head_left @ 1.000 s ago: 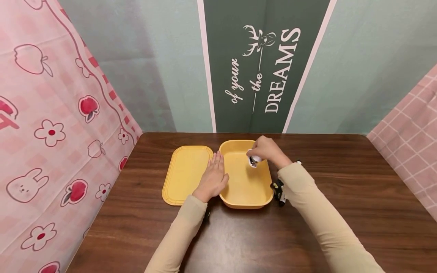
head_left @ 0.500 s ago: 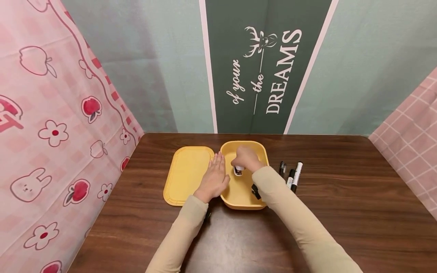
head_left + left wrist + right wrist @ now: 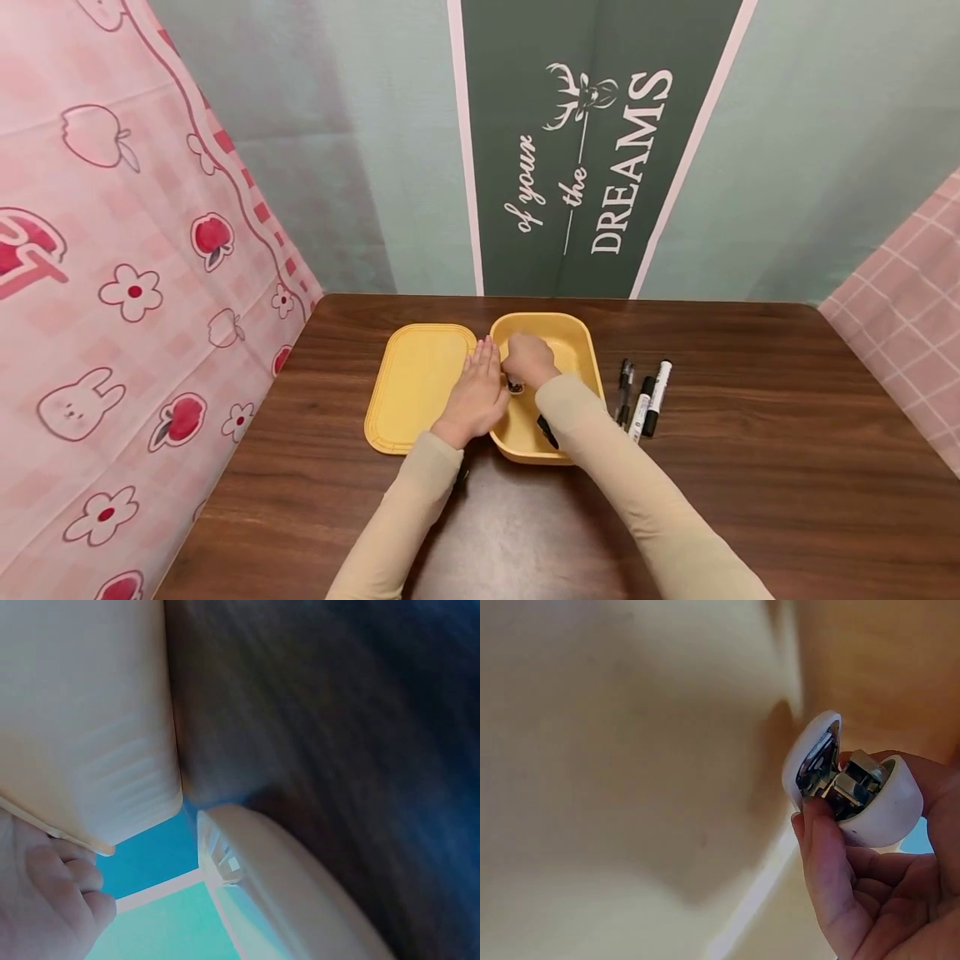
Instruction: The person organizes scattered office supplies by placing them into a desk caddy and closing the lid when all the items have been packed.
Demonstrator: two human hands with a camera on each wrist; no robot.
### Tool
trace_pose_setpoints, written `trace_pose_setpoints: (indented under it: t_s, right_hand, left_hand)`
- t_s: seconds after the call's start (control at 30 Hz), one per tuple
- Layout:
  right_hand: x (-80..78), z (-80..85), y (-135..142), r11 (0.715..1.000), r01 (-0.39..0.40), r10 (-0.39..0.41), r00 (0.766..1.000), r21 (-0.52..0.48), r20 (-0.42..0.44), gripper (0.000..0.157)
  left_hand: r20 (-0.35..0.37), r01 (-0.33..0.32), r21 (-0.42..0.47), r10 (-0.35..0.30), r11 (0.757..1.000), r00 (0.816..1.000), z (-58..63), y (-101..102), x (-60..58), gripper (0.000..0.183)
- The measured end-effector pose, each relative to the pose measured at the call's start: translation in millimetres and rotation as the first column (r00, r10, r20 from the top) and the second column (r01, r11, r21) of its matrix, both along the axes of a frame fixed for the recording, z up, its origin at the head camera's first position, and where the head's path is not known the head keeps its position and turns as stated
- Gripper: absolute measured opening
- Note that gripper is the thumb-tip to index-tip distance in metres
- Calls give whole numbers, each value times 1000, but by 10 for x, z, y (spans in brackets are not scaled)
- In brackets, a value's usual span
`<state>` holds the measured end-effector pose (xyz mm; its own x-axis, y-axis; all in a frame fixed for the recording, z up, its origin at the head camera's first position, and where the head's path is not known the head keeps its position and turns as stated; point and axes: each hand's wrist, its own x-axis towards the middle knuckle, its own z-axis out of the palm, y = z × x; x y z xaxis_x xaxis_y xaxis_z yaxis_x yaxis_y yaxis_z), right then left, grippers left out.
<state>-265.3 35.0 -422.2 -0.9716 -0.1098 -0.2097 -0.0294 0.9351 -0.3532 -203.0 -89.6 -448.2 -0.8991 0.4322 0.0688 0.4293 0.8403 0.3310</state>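
Note:
A small white stapler (image 3: pixel 891 814) with metal parts showing inside is gripped between the thumb and fingers of my right hand (image 3: pixel 531 360). That hand is inside the yellow box (image 3: pixel 573 335), near its left wall; in the head view it covers most of the stapler. With fingers straight, my left hand (image 3: pixel 474 400) rests along the box's left rim. The left wrist view shows its fingers (image 3: pixel 56 877) at the rim, above the outer wall (image 3: pixel 97 720). The flat yellow lid (image 3: pixel 420 383) lies on the table just left of the box.
Right of the box lie a white marker with a black cap (image 3: pixel 657 398), another white marker (image 3: pixel 640 408) and dark pens (image 3: pixel 626 387), partly behind my right sleeve. The wooden table (image 3: pixel 757 450) ends at a hanging cloth (image 3: pixel 390 167). A pink cloth (image 3: pixel 172 317) hangs at the left.
My right hand has carried the stapler leftward across the box to its left side. The pens and markers have come out from behind the right sleeve. The left hand keeps its place on the rim.

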Motion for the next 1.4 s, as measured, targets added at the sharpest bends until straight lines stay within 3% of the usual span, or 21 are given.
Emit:
trace_pose_setpoints:
  t_s: [0.3,1.0,1.2,1.4]
  right_hand:
    - [50,-37,-9,1000,3,-2,999,14,-43,30]
    - [30,-89,124,998,5,-5,1000,-59,3,34]
    - [17,-9,210,990,-37,46,997,-136,61,33]
    - [22,134,348,982,-41,52,997,-182,54,32]
  left_hand:
    - [-10,-1,-8,1,1000,1000,-10,30,-4,68]
    - [11,-11,-15,11,1000,1000,-4,29,24,68]
    - [5,-10,-11,10,1000,1000,1,24,39,67]
    - [2,-6,-5,6,1000,1000,-9,26,26,67]
